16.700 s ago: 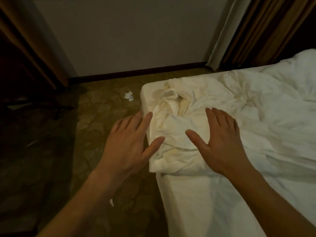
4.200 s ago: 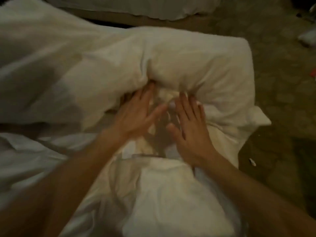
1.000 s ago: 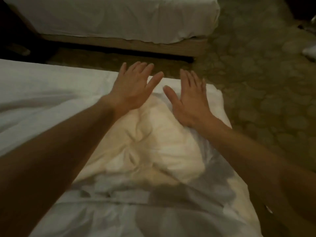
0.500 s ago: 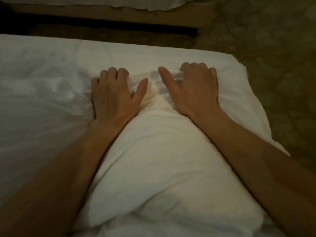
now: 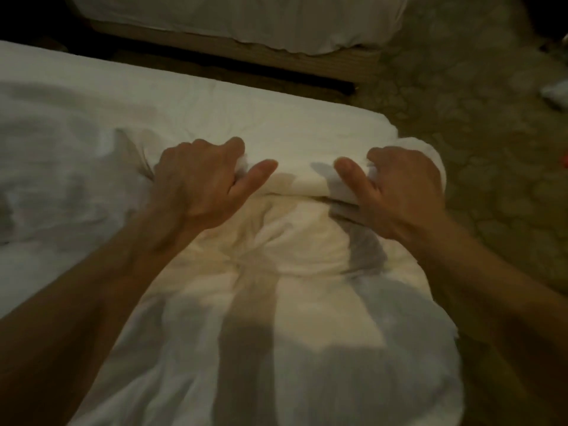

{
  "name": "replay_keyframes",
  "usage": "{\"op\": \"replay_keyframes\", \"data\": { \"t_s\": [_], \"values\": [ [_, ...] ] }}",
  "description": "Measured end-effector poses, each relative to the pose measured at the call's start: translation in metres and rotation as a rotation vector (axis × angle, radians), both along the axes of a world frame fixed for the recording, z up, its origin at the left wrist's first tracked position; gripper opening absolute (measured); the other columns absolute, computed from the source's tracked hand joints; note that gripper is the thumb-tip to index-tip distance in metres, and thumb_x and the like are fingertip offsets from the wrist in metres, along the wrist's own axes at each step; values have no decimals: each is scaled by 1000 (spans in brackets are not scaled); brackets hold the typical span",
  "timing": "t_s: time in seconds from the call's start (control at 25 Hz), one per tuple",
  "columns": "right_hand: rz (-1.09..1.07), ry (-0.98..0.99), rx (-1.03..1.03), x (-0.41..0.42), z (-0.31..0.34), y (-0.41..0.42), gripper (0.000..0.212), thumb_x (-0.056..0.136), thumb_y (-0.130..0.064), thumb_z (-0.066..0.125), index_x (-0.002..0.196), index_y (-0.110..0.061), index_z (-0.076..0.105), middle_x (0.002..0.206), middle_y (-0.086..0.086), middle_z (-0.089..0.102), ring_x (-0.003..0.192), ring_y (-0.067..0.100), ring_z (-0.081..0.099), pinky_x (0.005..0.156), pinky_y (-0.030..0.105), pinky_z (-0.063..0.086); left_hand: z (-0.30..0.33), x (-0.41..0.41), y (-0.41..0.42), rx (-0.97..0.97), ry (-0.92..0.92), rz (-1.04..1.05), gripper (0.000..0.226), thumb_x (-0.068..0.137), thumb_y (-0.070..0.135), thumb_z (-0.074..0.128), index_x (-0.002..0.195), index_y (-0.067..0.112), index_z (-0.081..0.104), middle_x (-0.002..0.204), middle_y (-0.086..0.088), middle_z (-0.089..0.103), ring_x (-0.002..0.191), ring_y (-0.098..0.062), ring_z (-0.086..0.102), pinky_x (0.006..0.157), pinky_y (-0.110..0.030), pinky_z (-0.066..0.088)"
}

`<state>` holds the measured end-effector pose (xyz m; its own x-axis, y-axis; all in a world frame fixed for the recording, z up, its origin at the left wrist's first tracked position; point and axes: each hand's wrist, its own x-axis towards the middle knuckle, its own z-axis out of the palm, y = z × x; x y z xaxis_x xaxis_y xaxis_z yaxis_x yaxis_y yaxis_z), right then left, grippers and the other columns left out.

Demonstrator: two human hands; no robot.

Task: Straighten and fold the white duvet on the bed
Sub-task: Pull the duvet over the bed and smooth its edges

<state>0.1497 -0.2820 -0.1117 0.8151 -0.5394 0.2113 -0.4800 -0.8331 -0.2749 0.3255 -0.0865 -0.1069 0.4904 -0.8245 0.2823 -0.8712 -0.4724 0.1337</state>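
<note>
Fingers of both hands are curled into white cloth, thumbs sticking out toward each other across the gap between them. The left hand [image 5: 196, 182] has a fistful of the duvet [image 5: 276, 302] bunched under its knuckles; the right hand [image 5: 399, 192] grips a rolled wad of the same cloth at the far right corner, where a rounded lump bulges just beyond its fingers. Both grips sit along one ridge running left to right, so my guess is the person has taken hold of an edge or fold line at two points in order to pull it taut or lift it over.

Outward from the hands, the duvet lies heaped and creased between the forearms, spreading toward the near edge of the picture and hanging over the right side of the bed [image 5: 76, 93]. Flatter white bedding stretches away on the left and far side. Arm shadows fall across the near part of the cloth.

Beyond a dark gap, a second bed [image 5: 246, 23] stands at the far side, and patterned carpet [image 5: 491, 149] covers the floor on the right.

No label, brand or writing is readable anywhere in this dim light.
</note>
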Motion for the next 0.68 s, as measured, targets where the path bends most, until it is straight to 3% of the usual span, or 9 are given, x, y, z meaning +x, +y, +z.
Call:
{"op": "replay_keyframes", "data": {
  "t_s": [0.16, 0.32, 0.4, 0.56, 0.68],
  "values": [
    [-24, -13, -30, -111, 56, 114, 87, 82, -88, 0, 70, -19, 52, 59, -11, 36, 57, 0, 31, 60, 32, 22, 49, -80, 104, 14, -58, -149, 71, 89, 77, -1, 71, 22, 41, 52, 12, 28, 44, -4, 24, 53, -22, 13],
    [-95, 49, -47, -199, 92, 213, 102, 80, -88, -8, 66, -12, 60, 56, -6, 42, 54, 8, 39, 58, 31, 30, 78, -149, 194, 45, -69, -208, 76, 87, 79, -2, 66, 21, 43, 53, 3, 40, 42, -16, 34, 53, -27, 27],
    [-99, 14, -89, -226, 104, 244, 98, 84, -85, -6, 61, -13, 57, 54, -6, 38, 51, 13, 37, 58, 33, 31, 93, -174, 221, 42, -87, -210, 77, 86, 79, -4, 66, 22, 44, 52, 3, 36, 43, -16, 32, 54, -29, 25],
    [-94, -64, -172, -248, 146, 282, 85, 90, -80, 1, 55, -15, 44, 51, -4, 31, 49, 9, 28, 56, 32, 14, 143, -192, 247, 57, -164, -204, 89, 83, 78, -12, 69, 17, 52, 53, 3, 32, 47, -15, 29, 59, -30, 23],
    [-95, -135, -203, -260, 192, 306, 78, 91, -76, 10, 53, -15, 40, 51, -1, 32, 48, 13, 29, 56, 33, 14, 184, -207, 274, -62, -178, -232, 87, 89, 74, -8, 60, 13, 46, 50, -3, 34, 44, -16, 28, 55, -27, 17]
  ]
}}
